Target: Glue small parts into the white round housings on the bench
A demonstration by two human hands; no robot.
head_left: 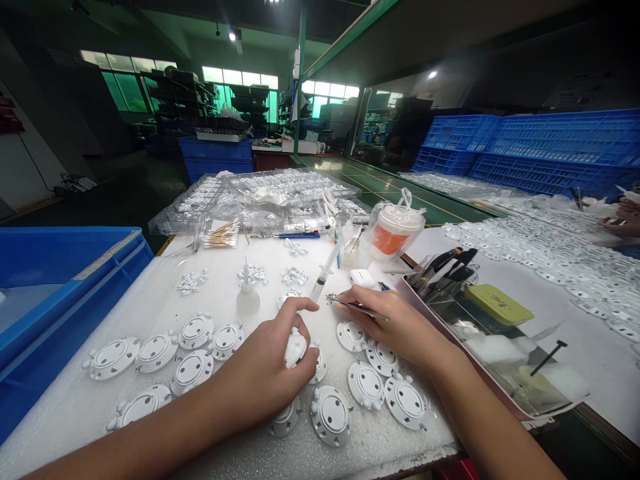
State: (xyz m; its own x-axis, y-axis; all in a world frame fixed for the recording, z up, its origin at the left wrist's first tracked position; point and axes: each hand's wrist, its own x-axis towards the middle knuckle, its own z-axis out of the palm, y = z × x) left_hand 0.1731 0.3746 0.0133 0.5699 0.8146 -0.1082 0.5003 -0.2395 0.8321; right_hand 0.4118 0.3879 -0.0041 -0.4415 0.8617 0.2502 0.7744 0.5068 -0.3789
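Note:
My left hand [283, 353] is curled round a small white rounded part [295, 348], held between thumb and fingers over the white foam sheet [320, 260]. Thin metal tweezers [363, 309] are pinched in my right hand [383, 317], their tips at a little heap of tiny dark pieces [331, 299]. A syringe [323, 277] lies just beyond my left fingertips. White round discs with dark dots [333, 415] lie on both sides of my hands. A squeeze bottle [248, 293] stands left of the syringe, near piles of small white parts [295, 276].
A blue bin [65, 280] stands at the left. On the right are an open tool box [480, 333], many white parts [550, 260] and blue crates [560, 143]. Cotton swabs [221, 233], an orange-and-white cup [393, 227] and clear trays [270, 190] sit farther back. Another person's hand [625, 217] shows at the right edge.

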